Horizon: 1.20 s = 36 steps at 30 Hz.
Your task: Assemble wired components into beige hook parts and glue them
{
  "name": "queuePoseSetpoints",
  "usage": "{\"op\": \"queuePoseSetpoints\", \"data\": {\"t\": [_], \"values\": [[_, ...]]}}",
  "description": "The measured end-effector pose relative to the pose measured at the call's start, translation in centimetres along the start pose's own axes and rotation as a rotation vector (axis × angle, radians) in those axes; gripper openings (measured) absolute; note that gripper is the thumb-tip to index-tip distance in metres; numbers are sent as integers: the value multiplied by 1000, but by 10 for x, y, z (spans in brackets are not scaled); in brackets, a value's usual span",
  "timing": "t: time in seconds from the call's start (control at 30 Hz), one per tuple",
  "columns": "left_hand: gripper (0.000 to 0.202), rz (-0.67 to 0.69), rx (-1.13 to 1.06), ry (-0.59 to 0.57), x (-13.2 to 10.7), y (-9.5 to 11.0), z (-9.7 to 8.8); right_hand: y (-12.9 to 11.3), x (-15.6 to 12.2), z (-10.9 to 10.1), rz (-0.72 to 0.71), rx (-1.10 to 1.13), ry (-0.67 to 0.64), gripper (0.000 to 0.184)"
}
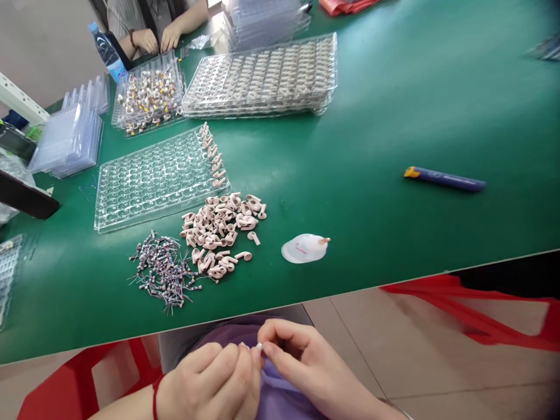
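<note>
Beyond the table's near edge, above my lap, my two hands meet at the fingertips. A small whitish piece [259, 346] shows between them, too small to identify. My right hand [301, 359] pinches it with thumb and forefinger. My left hand [214, 376], with a red cord at the wrist, is closed against it; whatever its curled fingers hold is hidden. On the table ahead lie a heap of pale pink earbud shells [221, 221] and a heap of tiny wired parts [164, 271]. A white plastic bottle with a narrow tip [305, 249] lies to their right.
A clear compartment tray [149, 178] holds a column of shells along its right side. Behind it are stacked filled trays [262, 79] and a tray of white and yellow parts [151, 96]. A blue cutter [445, 178] lies right. Another person's hands [160, 41] work opposite.
</note>
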<state>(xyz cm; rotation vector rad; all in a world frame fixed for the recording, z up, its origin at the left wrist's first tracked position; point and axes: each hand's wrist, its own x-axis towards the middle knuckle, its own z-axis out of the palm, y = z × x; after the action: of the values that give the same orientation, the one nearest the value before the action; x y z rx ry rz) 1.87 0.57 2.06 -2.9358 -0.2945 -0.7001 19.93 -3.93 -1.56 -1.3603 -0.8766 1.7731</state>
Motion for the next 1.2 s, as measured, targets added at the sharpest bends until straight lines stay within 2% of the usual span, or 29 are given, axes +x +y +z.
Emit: {"op": "queuePoseSetpoints", "data": {"t": [0.33, 0.47, 0.53, 0.6, 0.7, 0.83, 0.97, 1.2], "values": [[25, -72, -49, 18, 9, -7, -2, 3, -1, -2, -80, -28, -3, 31], [17, -224, -192, 47, 8, -9, 3, 1, -1, -6, -165, -32, 24, 36], [10, -313, -228, 89, 7, -12, 5, 0, -1, -10, -198, -48, 76, 40], [8, -367, -215, 121, 6, -16, 5, 1, -3, -17, -214, -75, 185, 41], [10, -379, -166, 134, 6, -21, 4, 11, -6, -32, -237, -108, 382, 38], [11, -371, -128, 142, 6, -23, 1, 30, -5, -54, -251, -132, 506, 33], [10, -358, -108, 148, 6, -22, 2, 34, -1, -65, -305, -181, 547, 30], [12, -336, -61, 141, 7, -22, 3, 29, 1, -65, -401, -240, 562, 24]]}}
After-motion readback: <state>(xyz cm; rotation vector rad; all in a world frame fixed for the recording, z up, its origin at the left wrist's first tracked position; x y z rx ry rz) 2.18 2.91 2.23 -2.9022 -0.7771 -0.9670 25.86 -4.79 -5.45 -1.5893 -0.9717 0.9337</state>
